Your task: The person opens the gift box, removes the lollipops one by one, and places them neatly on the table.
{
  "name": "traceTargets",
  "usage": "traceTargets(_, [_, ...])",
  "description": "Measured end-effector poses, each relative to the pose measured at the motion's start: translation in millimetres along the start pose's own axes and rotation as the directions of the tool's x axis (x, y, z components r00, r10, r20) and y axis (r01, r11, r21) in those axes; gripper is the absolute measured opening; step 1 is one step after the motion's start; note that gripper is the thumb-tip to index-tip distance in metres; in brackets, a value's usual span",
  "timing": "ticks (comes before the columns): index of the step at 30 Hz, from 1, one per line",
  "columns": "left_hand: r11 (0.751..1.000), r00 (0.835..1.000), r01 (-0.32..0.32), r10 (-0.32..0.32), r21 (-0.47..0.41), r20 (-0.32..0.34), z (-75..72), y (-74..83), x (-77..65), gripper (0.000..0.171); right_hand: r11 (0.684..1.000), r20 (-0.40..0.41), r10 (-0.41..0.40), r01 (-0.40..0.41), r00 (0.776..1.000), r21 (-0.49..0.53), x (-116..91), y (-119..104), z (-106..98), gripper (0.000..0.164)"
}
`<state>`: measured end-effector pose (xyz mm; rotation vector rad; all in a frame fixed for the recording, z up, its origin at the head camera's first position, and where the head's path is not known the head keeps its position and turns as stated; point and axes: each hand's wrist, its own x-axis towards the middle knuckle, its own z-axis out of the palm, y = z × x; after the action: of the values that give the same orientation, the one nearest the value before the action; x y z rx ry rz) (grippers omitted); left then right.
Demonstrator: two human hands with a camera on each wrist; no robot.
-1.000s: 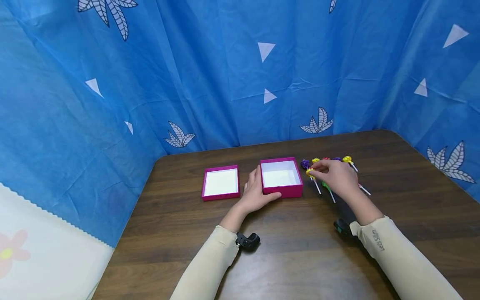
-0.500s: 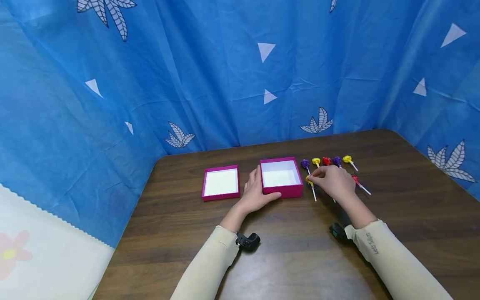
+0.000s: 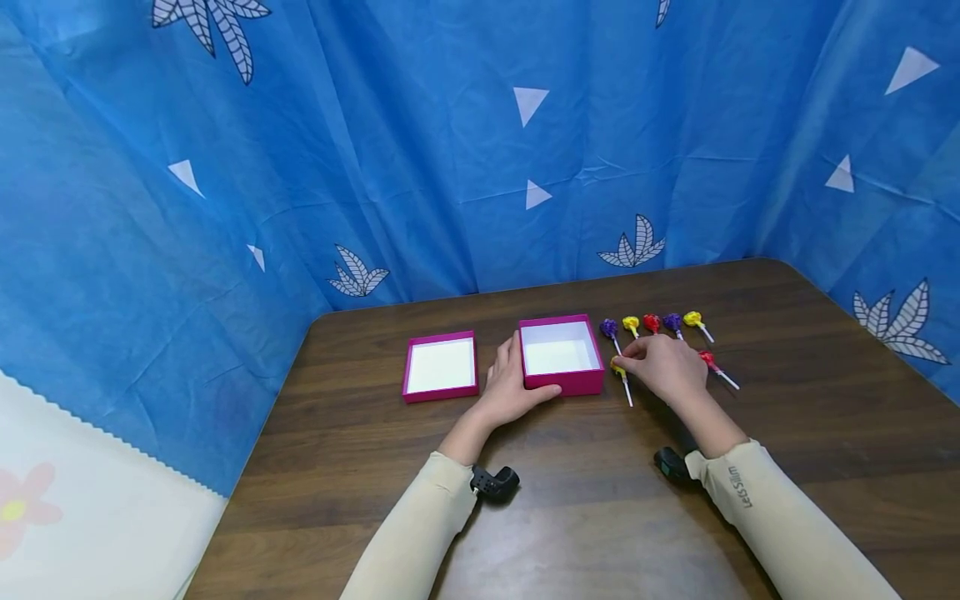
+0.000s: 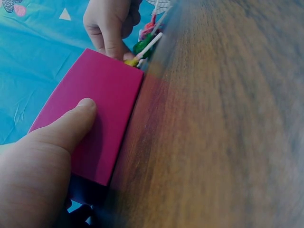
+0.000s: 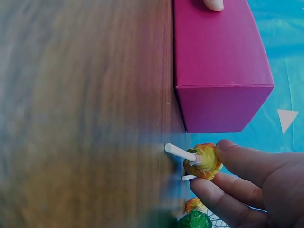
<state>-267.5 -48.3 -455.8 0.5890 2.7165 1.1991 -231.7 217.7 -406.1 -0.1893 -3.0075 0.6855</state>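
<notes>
An open magenta box [image 3: 566, 384] with a white inside stands at mid-table. My left hand [image 3: 510, 392] holds its left front corner, the thumb flat on the front wall and the other fingers along the left side. Just right of the box, my right hand [image 3: 671, 367] pinches a yellow lollipop [image 5: 206, 161] by its wrapped head between thumb and fingers. The lollipop's white stick points toward the front of the table. A green lollipop [image 5: 195, 220] lies close by, hidden under the right hand in the head view.
Behind the right hand lies a row of lollipops: purple [image 3: 609, 327], yellow [image 3: 631, 322], red [image 3: 652, 323], another purple and another yellow. A red lollipop [image 3: 707, 358] lies right of the hand. The box lid [image 3: 442, 367] rests left of the box. A blue curtain [image 3: 450, 167] hangs behind the table.
My right hand has moved a little toward the front with the yellow lollipop, uncovering the back row. The lollipop sits nearer the front edge now. My left hand stays on the box.
</notes>
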Motion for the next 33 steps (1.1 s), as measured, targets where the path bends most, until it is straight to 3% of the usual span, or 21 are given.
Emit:
traceTargets(15, [1.0, 1.0, 0.002, -0.002, 0.003, -0.008, 0.1, -2.3, 0.3, 0.12, 1.0, 0.026, -0.001, 0.001, 1.0, -0.009, 0.6, 1.1, 0.2, 0.037])
traceTargets(28, [1.0, 1.0, 0.004, -0.004, -0.005, -0.012, -0.9, -3.5, -0.4, 0.121, 0.999, -0.06, -0.008, 0.011, 0.998, 0.047, 0.5, 1.8, -0.5, 0.043])
traceTargets(33, [0.999, 1.0, 0.013, -0.011, -0.049, 0.026, -7.8, -3.6, -1.9, 0.125, 0.996, -0.106, -0.047, 0.054, 0.993, 0.068, -1.1, -0.4, -5.3, 0.039])
